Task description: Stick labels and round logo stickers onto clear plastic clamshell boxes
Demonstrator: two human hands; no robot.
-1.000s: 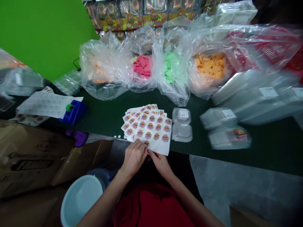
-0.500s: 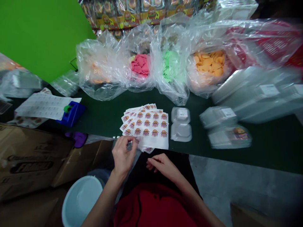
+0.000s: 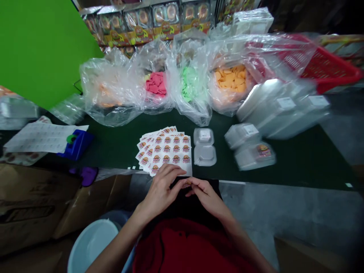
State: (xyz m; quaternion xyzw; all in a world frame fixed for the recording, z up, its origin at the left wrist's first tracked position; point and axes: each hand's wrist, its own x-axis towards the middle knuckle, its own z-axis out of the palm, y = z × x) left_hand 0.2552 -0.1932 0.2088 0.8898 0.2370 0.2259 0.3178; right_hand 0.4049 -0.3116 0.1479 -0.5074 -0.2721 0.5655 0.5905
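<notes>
A burger sticker (image 3: pixel 187 184) is between my hands, just off the table's front edge. My right hand (image 3: pixel 207 195) pinches it with thumb and fingertips. My left hand (image 3: pixel 163 189) has its thumb tip against or close to the sticker, while its fingers stretch apart over the lower edge of the top sticker sheet (image 3: pixel 172 149). Printed burgers fill the sheet's upper rows, and several more sheets fan out beneath it. Right of the sheets lies a clear plastic clamshell box (image 3: pixel 204 155), opened out, a white label on its upper half.
Plastic bags of pink pieces (image 3: pixel 156 83), green pieces (image 3: pixel 189 83) and orange pieces (image 3: pixel 231 77) line the back. Clear boxes (image 3: pixel 247 155) and a tall stack (image 3: pixel 280 110) stand right. A blue tape dispenser (image 3: pixel 76 144) sits left; a pale tub (image 3: pixel 92 246) is below.
My left hand has moved right from the sheet's lower left corner to meet my right hand. The sticker is now at my right fingertips. The camera view has shifted right.
</notes>
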